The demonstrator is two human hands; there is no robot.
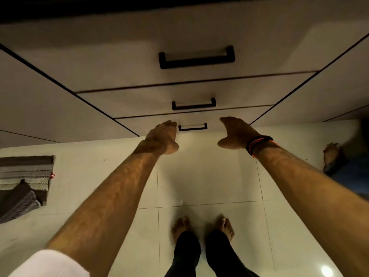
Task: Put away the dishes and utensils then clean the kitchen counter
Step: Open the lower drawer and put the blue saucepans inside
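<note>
At the base of a white drawer stack, both arms reach down toward the bottom drawer (199, 121). Left hand (161, 137) sits just left of the bottom drawer's black handle (192, 127), fingertips against or very near the drawer front; fingers look roughly straight and bunched, gripping nothing visible, contact hard to tell. Right hand (236, 132) is right of the same handle, apart from it, fingers extended toward the drawer front, thumb spread down and out, nothing held. Right wrist wears black and orange thread bands (258, 143).

All three drawers appear closed: top drawer (119, 62) with a large black bar handle (196, 57), middle drawer (139, 100) with a smaller black handle (193, 104), bottom one lowest. Flat white cabinet panels either side, left panel (50, 100), right panel (329, 92). Dark tabletop edge (99, 7) overhangs along the frame top.

No dishes or utensils in view.

Floor (209, 176) is pale glossy tile. Person's bare feet (201, 226) stand below the hands, dark trouser legs. Grey striped mat (24, 176), partly folded, lies on the floor far left. Another bare foot (331, 154) shows at far right edge. White sleeve (50, 264) at lower left.
</note>
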